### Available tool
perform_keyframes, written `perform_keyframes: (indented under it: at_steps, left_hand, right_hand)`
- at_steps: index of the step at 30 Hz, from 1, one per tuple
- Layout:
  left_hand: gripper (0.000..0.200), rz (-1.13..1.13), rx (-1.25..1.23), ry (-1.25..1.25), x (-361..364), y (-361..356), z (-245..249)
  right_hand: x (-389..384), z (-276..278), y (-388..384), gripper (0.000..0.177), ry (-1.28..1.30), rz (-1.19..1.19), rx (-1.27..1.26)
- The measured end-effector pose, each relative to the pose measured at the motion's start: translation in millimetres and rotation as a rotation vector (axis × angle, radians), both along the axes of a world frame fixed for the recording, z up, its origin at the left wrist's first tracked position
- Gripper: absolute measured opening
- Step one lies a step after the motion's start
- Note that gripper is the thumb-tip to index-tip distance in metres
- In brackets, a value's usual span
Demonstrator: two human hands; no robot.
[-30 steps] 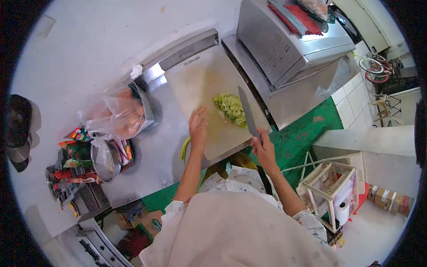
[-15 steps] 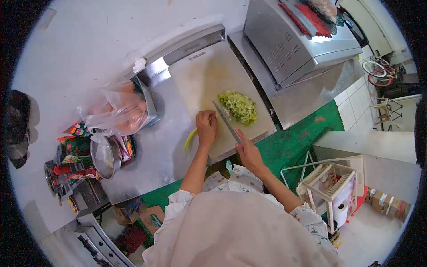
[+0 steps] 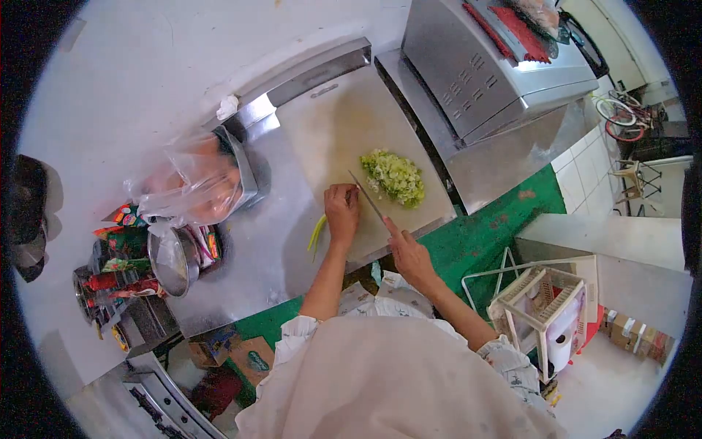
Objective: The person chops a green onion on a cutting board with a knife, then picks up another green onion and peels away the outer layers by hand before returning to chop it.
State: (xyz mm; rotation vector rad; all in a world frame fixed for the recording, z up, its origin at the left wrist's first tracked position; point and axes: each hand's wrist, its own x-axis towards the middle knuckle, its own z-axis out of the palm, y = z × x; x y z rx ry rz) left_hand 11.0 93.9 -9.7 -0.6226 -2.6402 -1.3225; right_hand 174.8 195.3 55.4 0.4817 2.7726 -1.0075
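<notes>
My left hand (image 3: 341, 212) is closed on green onion stalks, its fingertips bent down against the white cutting board (image 3: 314, 128). The long green onion ends (image 3: 316, 235) stick out on the left side of that hand, past the board's edge. In my right hand (image 3: 412, 256) is a knife (image 3: 371, 201), gripped by its reddish handle. Its blade slants up and left, with the tip just beside my left fingertips. A heap of chopped green onion (image 3: 395, 178) lies on the board to the right of the blade. The cut end under my left fingers is mostly hidden.
Left of the board, a clear plastic bag with orange-brown contents (image 3: 194, 179) and a metal bowl (image 3: 173, 260) stand on the steel table (image 3: 248, 271). A large silver appliance (image 3: 482, 73) stands on the right. A cream plastic rack (image 3: 545, 304) is near my right elbow.
The knife has shifted slightly left, closer to my left fingertips, and its blade now looks narrower. My left hand has moved a little, and the green onion ends hang at a different angle.
</notes>
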Motion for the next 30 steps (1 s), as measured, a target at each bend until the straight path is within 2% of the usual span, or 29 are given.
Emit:
perform_keyframes:
  at_steps: [7,15,18,21,24,30]
  left_hand:
    - [0.006,0.056,-0.044,0.022,1.8,6.2,1.6]
    - [0.007,0.099,-0.046,0.058,0.1,9.3,-5.3]
    - [0.007,0.055,-0.015,0.070,0.0,7.2,-6.3]
    - [0.007,0.059,-0.010,0.071,-0.2,6.7,-4.7]
    - [0.007,0.074,-0.005,0.070,-0.1,7.8,-4.7]
    - [0.008,0.068,-0.015,0.034,0.8,6.4,-1.5]
  right_hand:
    - [0.8,-9.5,2.5,0.058,0.005,0.019,0.079]
    - [-18.7,-14.9,-2.0,0.074,-0.029,0.046,0.177]
    - [-19.4,-24.6,2.9,0.073,0.099,0.054,0.143]
    - [6.9,-19.3,9.9,0.069,-0.002,0.055,0.085]
    - [17.0,-16.4,12.5,0.064,0.082,0.020,0.016]
    - [4.2,-8.6,10.8,0.060,0.047,0.057,0.053]
